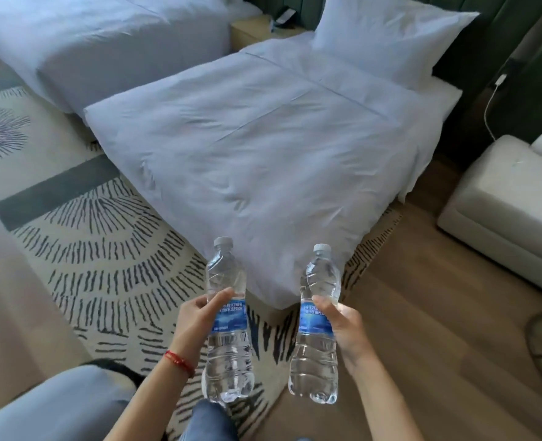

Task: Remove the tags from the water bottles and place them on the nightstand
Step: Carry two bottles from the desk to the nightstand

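Head view: your left hand [196, 323] and right hand [343, 326] each grip an upright, labelled water bottle [226, 319] at the bed's [263, 138] foot; next, I judge, peel labels, far from the nightstand [253, 33].

Hotel-type bedroom is indicated. Two single beds [263, 148] are seen side by side, both made up in plain white duvets, with a white pillow [387, 36] propped against a dark green padded headboard [473, 58]. A light wooden nightstand [257, 30] is set between the beds, a dark object on it, too small to identify. Patterned carpet [110, 237] meets wood-look flooring [422, 345]. A pale upholstered ottoman [505, 211] is placed at the right, a white cable [489, 103] hanging near it.
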{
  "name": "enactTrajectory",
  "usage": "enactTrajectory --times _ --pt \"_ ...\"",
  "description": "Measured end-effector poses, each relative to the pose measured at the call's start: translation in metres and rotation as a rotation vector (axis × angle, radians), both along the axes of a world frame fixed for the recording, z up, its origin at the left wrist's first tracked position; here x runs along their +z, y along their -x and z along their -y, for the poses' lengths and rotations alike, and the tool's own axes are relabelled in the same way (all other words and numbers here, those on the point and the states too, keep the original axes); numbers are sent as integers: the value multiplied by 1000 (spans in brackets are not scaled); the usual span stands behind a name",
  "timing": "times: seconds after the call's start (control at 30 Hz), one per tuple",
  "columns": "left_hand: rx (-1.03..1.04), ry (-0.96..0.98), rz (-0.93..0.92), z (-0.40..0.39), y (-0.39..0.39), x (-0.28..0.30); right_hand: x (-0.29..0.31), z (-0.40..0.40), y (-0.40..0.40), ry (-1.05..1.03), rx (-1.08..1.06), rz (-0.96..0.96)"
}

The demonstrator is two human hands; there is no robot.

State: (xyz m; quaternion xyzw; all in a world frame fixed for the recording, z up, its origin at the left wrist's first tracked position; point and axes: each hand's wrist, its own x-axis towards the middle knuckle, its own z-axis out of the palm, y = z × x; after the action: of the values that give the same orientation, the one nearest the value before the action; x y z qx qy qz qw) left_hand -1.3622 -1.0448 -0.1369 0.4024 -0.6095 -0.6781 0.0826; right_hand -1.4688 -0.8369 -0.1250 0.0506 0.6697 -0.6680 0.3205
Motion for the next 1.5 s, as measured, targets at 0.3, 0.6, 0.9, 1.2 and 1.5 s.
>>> enactTrajectory --times 0.3,0.6,0.9,1.2,1.5 --pt "82 -8 -11 181 48 13 18 196 72 -20 103 -38" --pt "231 -48 -45 325 101 3 4 353 155 -79 225 -34" --pt "388 -27 -58 477 150 7 8 544 240 -100 415 -79" --pt "672 -35 -72 622 132 0 7 738 255 -93 658 -74" --pt "784 -53 -42 819 103 -9 -9 954 232 -106 731 -26"
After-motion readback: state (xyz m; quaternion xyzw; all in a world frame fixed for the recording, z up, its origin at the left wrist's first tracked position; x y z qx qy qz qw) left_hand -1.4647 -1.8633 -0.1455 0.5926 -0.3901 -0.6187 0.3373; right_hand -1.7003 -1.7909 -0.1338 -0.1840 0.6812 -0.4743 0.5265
